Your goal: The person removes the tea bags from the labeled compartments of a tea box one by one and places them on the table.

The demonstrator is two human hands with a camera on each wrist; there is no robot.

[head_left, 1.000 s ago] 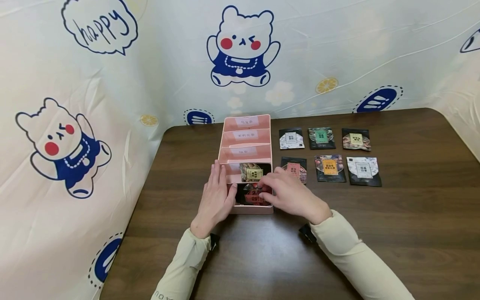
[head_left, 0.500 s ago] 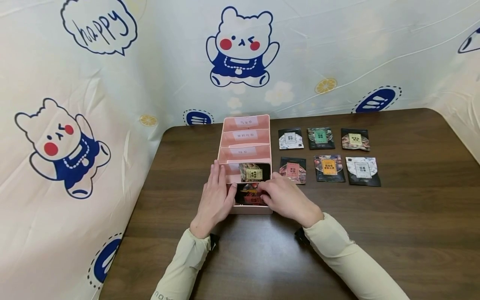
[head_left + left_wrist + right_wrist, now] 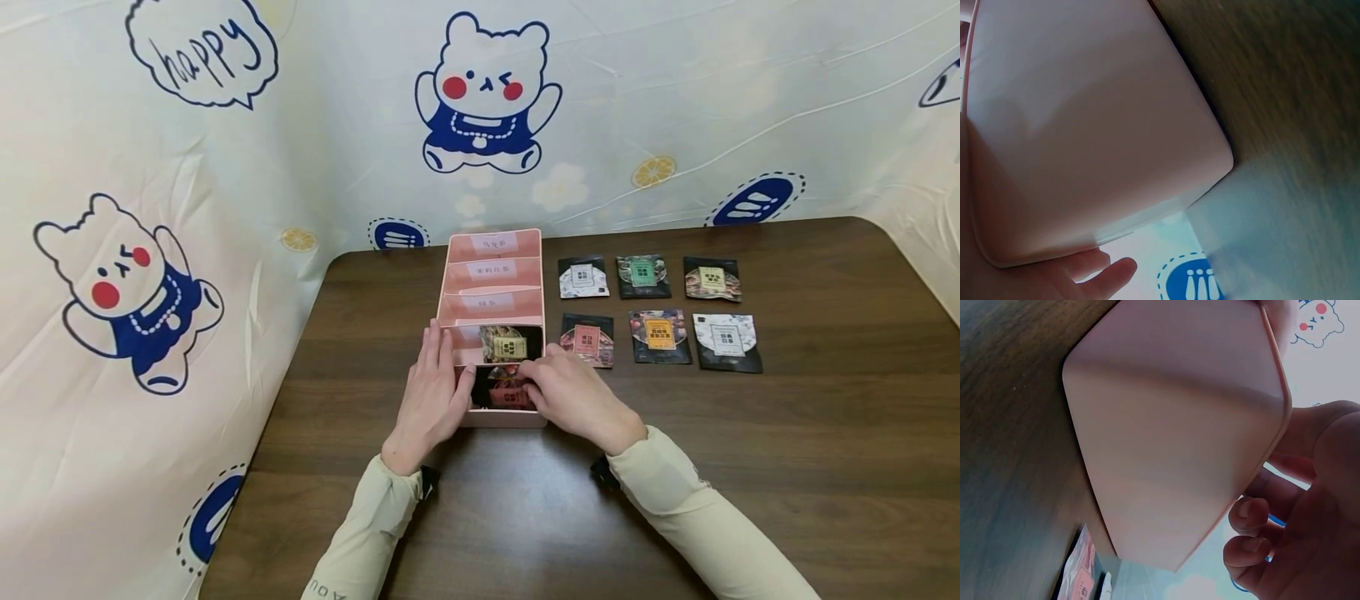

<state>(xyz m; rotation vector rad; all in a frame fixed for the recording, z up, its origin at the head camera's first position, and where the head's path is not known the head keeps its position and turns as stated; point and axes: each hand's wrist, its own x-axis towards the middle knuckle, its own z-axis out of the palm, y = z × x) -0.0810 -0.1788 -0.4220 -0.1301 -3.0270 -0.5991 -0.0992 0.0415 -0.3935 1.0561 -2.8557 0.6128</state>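
A pink divided box [image 3: 504, 420] stands lengthwise on the table with dark tea sachets in its two nearest compartments. My left hand [image 3: 429, 398] rests along the left wall, fingers straight, thumb over the rim by the front compartment. My right hand [image 3: 581, 393] reaches over the right rim, its thumb and index finger pinching at the right end of a red-labelled tea sachet [image 3: 504, 395] in the front compartment. Those fingertips are partly hidden; in the right wrist view the other fingers [image 3: 1250, 512] curl outside the rim. A yellow-green-labelled sachet [image 3: 508, 347] sits one compartment behind.
The three far compartments show paper labels [image 3: 491, 271]. Right of the box, several sachets lie flat in two rows, among them an orange-labelled one [image 3: 660, 336] and a green-labelled one [image 3: 642, 275]. A printed cloth [image 3: 600, 100] hangs behind the wooden table [image 3: 840, 433].
My right hand has shifted slightly left and lower over the front compartment's right end. The sachets in that compartment have moved a little under its fingers. My left hand has stayed put.
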